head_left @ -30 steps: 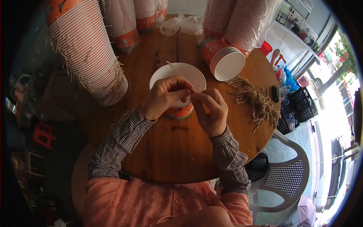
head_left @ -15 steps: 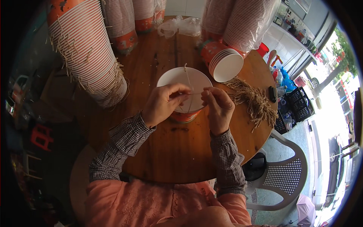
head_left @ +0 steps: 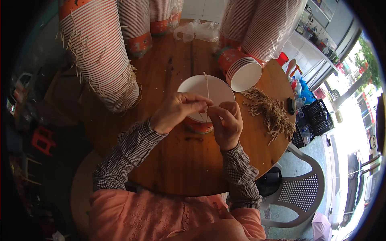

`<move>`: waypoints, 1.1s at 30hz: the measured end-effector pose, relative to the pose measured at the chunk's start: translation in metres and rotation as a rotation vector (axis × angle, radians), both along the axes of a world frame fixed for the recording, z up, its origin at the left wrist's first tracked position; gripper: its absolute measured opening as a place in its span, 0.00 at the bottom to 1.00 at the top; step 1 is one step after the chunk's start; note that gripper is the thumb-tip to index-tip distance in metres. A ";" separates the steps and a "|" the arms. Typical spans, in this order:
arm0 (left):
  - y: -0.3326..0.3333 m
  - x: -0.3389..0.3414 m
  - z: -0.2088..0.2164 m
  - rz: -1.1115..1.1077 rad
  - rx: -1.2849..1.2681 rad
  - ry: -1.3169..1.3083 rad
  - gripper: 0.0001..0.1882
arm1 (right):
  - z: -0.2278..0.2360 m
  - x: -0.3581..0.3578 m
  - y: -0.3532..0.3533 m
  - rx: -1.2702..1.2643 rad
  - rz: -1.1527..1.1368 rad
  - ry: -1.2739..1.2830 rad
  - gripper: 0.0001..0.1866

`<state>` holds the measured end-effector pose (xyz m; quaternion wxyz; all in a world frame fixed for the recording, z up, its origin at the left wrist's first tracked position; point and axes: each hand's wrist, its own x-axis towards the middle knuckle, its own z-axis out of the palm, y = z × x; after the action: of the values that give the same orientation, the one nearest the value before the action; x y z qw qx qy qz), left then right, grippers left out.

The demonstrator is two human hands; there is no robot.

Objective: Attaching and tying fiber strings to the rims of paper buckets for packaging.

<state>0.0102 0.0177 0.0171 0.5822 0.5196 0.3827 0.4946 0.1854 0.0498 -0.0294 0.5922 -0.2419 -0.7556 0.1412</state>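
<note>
An orange paper bucket with a white inside [head_left: 192,86] stands upright on the table in front of me. A thin tan twine [head_left: 207,85] runs from its far rim across the mouth to my fingers. My left hand [head_left: 177,110] pinches the twine above the bucket's middle. My right hand [head_left: 226,122] is closed on the twine too, its fingertips touching or nearly touching the left ones. The exact crossing of the strands between the fingertips is too small to make out.
A tall leaning stack of buckets [head_left: 98,52] with twine bits stands left. Bagged stacks [head_left: 273,28] and a few nested buckets [head_left: 246,76] lie at the back right. A bundle of loose twine [head_left: 271,112] and a small black object [head_left: 290,105] lie right. A grey chair [head_left: 299,188] stands beside the table.
My hands have come closer together, and the short strand stretched between them no longer shows. The whole view has shifted slightly, so the bucket appears further right.
</note>
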 end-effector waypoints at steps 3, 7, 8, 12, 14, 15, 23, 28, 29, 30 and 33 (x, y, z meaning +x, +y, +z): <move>0.004 0.000 -0.020 -0.073 0.185 0.126 0.11 | 0.003 -0.001 -0.004 0.012 0.027 0.025 0.09; 0.004 0.006 -0.027 -0.031 0.300 0.294 0.10 | 0.005 0.004 0.001 -0.095 0.016 0.011 0.09; 0.005 0.007 -0.029 0.000 0.267 0.206 0.10 | 0.006 0.004 0.003 -0.153 0.065 0.000 0.08; 0.010 0.003 -0.033 -0.003 0.242 0.125 0.09 | 0.007 0.005 0.002 -0.274 0.089 -0.002 0.08; 0.009 0.006 -0.038 0.074 0.315 0.185 0.09 | 0.006 0.006 0.001 -0.298 0.076 0.010 0.08; 0.007 0.007 -0.038 0.073 0.314 0.187 0.09 | 0.006 0.006 0.000 -0.323 0.063 0.020 0.08; 0.003 0.013 -0.032 0.135 0.389 0.281 0.09 | 0.003 0.009 0.001 -0.334 0.087 0.067 0.06; 0.003 0.011 -0.031 0.122 0.356 0.290 0.10 | 0.005 0.008 0.002 -0.242 0.070 0.041 0.06; 0.003 0.010 -0.030 0.093 0.300 0.279 0.10 | 0.005 0.008 0.003 -0.174 0.053 0.005 0.06; 0.003 0.010 -0.030 0.093 0.299 0.278 0.10 | 0.005 0.008 0.004 -0.106 0.037 -0.030 0.06; 0.005 0.010 -0.030 0.115 0.291 0.286 0.09 | 0.003 0.009 0.007 0.007 -0.003 -0.110 0.07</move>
<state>0.0205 0.0225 -0.0126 0.4113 0.6404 0.4150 0.4984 0.1941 0.0569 -0.0261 0.5508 -0.2484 -0.7871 0.1239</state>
